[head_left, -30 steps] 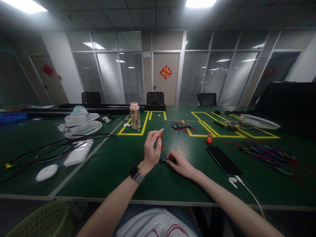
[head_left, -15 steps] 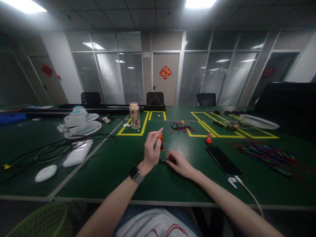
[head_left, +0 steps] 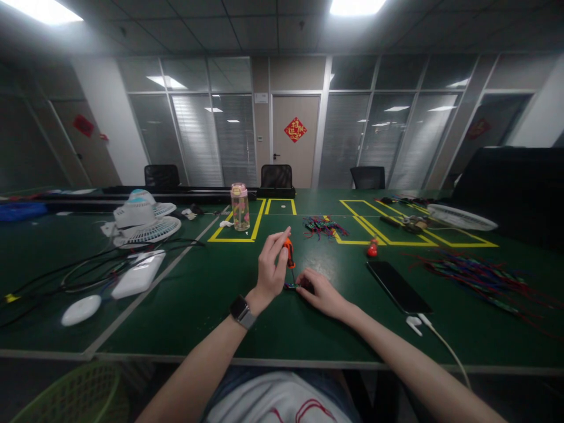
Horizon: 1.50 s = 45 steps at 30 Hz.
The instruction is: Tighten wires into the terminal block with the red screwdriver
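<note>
My left hand (head_left: 272, 264), with a watch on its wrist, is closed on the orange and black handle of a screwdriver (head_left: 289, 254). The screwdriver stands nearly upright, its thin shaft pointing down at a small circuit board with wires (head_left: 291, 286) on the table. My right hand (head_left: 321, 292) rests on the table just right of the shaft, thumb and fingertips pinching the board's edge. The board is small and partly hidden by my hands, so its details cannot be made out.
Bundles of wired boards (head_left: 325, 226) lie ahead, with a larger heap (head_left: 480, 281) at right. A black phone (head_left: 399, 286), earphones (head_left: 414, 325) and a small red object (head_left: 372, 248) are right. A bottle (head_left: 240, 207), white fan parts (head_left: 147, 226) and a white box (head_left: 139, 274) stand left.
The screwdriver's handle has shifted slightly to the right in my left hand. My right hand has stayed in place at the board.
</note>
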Motion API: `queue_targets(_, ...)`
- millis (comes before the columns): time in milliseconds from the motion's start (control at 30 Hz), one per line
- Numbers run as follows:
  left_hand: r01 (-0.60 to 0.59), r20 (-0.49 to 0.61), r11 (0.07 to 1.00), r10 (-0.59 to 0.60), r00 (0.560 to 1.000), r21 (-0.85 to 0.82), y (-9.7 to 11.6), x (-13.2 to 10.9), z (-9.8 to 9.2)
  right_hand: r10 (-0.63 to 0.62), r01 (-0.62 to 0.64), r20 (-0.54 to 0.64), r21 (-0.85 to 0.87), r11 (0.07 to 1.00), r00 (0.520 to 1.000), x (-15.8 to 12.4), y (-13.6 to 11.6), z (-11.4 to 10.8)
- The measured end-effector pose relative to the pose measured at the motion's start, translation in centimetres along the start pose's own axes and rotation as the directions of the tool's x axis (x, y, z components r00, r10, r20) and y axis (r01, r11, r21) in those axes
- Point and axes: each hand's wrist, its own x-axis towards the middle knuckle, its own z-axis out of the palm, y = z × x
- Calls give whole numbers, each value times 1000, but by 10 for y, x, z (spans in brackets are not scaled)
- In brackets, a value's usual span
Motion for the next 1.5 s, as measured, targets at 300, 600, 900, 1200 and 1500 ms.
queue_targets(300, -37, -110, 991, 51, 993, 126, -1, 1, 2, 4, -4, 4, -13, 1000, 1000, 0, 1, 1)
queue_targets(600, -6, -36, 999, 8, 999, 41, -1, -1, 1, 1, 0, 5, -13, 1000, 1000, 0, 1, 0)
queue_targets(900, -42, -104, 988, 57, 993, 147, 2, 0, 1, 6, -6, 3, -24, 1000, 1000, 0, -1, 0)
queue_targets(1200, -9, -67, 997, 14, 998, 80, -1, 0, 1, 11, -11, 8, -17, 1000, 1000, 0, -2, -1)
queue_targets(1500, 9, -42, 996, -6, 999, 88, -1, 0, 1, 16, -16, 10, -16, 1000, 1000, 0, -3, -1)
